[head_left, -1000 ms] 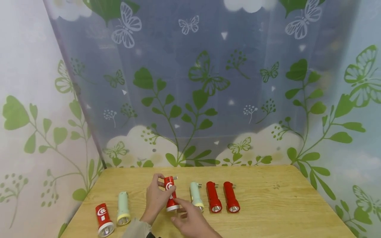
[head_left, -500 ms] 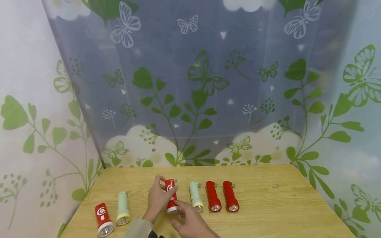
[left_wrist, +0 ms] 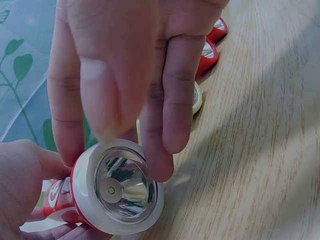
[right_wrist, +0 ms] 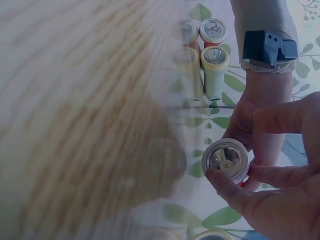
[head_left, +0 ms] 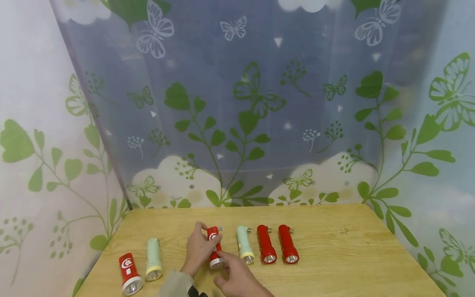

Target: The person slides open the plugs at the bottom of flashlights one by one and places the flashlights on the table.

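My left hand grips a red flashlight by its body, fingers behind it and thumb across the front. Its white-rimmed lens end points toward me, and small plug prongs stick out near its far end. From the right, my right hand reaches to the lens end. In the right wrist view its fingertips touch the white rim while the thumb stays apart from it. Straight fingers of that hand hang over the lens in the left wrist view. No light shows in the lens.
On the wooden table, a pale green flashlight and two red flashlights lie in a row to the right. To the left lie a red-and-white flashlight and another green flashlight. A leaf-patterned curtain stands behind.
The held flashlight has come slightly lower and toward me, shifting a little right with my left hand. The right hand's fingers stay at its lens end. The other flashlights keep their places.
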Action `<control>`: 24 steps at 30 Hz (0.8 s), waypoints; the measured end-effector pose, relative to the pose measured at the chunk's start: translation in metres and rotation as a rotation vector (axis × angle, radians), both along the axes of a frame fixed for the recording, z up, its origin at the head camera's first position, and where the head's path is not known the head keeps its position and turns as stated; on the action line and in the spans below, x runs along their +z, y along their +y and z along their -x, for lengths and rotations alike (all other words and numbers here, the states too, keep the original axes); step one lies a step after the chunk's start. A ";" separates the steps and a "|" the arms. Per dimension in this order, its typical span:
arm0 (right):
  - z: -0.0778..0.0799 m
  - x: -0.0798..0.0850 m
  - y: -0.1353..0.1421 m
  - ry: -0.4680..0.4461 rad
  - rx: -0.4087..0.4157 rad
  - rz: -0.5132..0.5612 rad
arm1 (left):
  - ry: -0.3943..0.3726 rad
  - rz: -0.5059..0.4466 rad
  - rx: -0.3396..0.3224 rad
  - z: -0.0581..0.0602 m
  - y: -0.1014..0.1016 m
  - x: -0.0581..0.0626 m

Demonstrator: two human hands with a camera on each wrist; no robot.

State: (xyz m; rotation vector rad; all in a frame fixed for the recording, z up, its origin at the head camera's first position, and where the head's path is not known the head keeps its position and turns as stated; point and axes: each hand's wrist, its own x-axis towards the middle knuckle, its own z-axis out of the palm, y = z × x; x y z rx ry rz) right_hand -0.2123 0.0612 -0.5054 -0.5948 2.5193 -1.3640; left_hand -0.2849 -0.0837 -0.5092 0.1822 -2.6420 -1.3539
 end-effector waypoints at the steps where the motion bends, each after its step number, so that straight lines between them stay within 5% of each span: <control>1: 0.001 -0.001 0.000 -0.001 0.003 -0.001 | -0.004 0.004 0.000 0.000 0.000 0.000; 15: 0.001 -0.002 -0.004 -0.006 -0.024 -0.032 | -0.047 0.055 0.008 0.008 0.000 -0.013; 24: 0.004 -0.002 -0.005 -0.049 -0.052 -0.015 | 0.006 0.088 0.001 0.008 0.000 -0.011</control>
